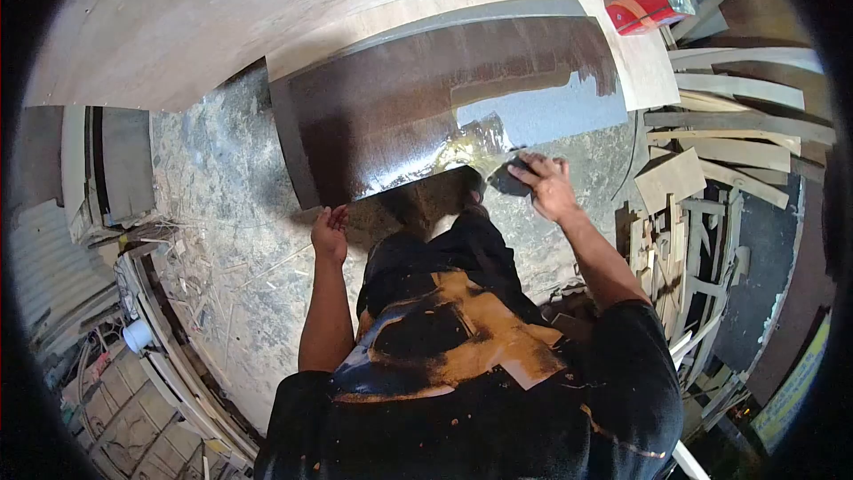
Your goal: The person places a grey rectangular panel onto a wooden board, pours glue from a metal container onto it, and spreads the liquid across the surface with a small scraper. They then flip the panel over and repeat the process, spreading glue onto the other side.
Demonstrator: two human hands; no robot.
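Observation:
A long wooden board (400, 107) lies on the floor in front of me, most of it coated in wet, glossy dark brown stain, with a bare pale strip at its right end. My right hand (546, 185) presses a dark pad (505, 180) against the board's near edge. Held in the air near the board's lower left corner, my left hand (330, 231) is loosely curled and holds nothing; whether it touches the board I cannot tell.
A red can (649, 4) stands on the pale plywood (640, 53) at the far right. Stacked wood offcuts (711, 178) fill the right side. Large plywood sheets (222, 9) lie behind the board. The concrete floor (222, 240) is littered with shavings. Clutter and a white cup (138, 335) sit at left.

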